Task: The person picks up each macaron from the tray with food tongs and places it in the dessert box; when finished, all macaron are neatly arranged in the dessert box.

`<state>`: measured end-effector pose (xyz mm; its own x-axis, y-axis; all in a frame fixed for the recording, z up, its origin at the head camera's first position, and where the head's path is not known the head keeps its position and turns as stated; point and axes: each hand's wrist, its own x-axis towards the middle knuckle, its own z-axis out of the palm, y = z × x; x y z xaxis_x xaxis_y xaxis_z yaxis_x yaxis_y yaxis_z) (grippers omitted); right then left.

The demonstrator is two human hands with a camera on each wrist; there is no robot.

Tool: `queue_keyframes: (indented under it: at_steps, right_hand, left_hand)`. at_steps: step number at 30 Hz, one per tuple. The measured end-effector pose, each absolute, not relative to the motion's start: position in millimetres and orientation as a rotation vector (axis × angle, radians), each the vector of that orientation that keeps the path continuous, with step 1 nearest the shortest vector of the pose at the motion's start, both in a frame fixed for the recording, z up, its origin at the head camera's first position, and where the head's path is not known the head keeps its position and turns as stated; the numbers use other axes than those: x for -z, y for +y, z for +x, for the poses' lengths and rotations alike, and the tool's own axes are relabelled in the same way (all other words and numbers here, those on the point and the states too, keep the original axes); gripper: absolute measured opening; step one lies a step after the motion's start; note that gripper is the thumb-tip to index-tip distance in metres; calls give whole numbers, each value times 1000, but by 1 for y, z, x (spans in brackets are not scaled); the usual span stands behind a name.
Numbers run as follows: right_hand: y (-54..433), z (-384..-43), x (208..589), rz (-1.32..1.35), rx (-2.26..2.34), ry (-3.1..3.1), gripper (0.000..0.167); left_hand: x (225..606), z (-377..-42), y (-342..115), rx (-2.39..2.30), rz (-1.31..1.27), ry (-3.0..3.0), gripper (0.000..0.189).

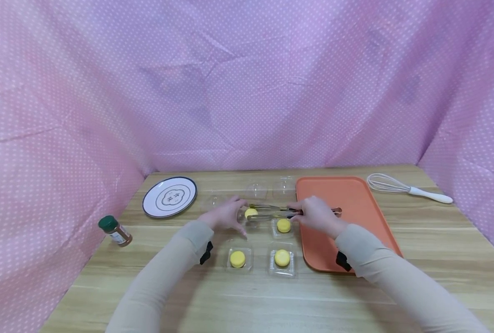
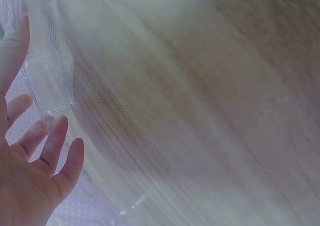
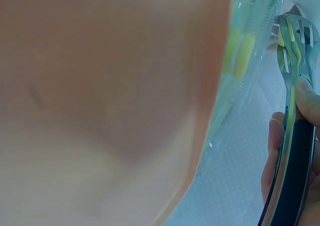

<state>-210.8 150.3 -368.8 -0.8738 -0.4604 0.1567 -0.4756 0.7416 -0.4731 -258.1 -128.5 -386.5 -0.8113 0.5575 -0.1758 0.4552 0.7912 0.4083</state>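
My right hand (image 1: pixel 318 216) grips metal food tongs (image 3: pixel 295 136) with dark handles. In the head view their tips reach left to a yellow macaron (image 1: pixel 250 213); whether they pinch it I cannot tell. My left hand (image 1: pixel 227 214) is beside that macaron's clear plastic box, its fingers spread and loosely bent. In the left wrist view the thumb is against the clear plastic box (image 2: pixel 60 70); the grip on it is unclear. More yellow macarons sit in clear boxes: one macaron (image 1: pixel 283 225) below the tongs, another macaron (image 1: pixel 237 259) and a third macaron (image 1: pixel 282 258) nearer me.
An orange tray (image 1: pixel 334 189) lies under my right forearm, with a whisk (image 1: pixel 409 188) to its right. Clear plastic lids (image 1: pixel 257 189) stand at the back. A white plate (image 1: pixel 155 199) and a green-capped spice jar (image 1: pixel 115 231) are on the left.
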Motion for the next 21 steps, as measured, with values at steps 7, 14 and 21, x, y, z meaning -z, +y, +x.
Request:
queue_keyframes:
  at_steps: [7,14,21]
  right_hand:
    - [145,-209,369,840,-748,-2889,40]
    - [141,-209,368,866,-725,-2876,40]
    - [139,-209,367,852,-715,-2890,40]
  left_hand:
    - [388,-261,-128,-486,757,2704,88]
    - [388,-261,-129,-495,768,2698,89]
    - [388,-261,-129,-504,769,2697,89]
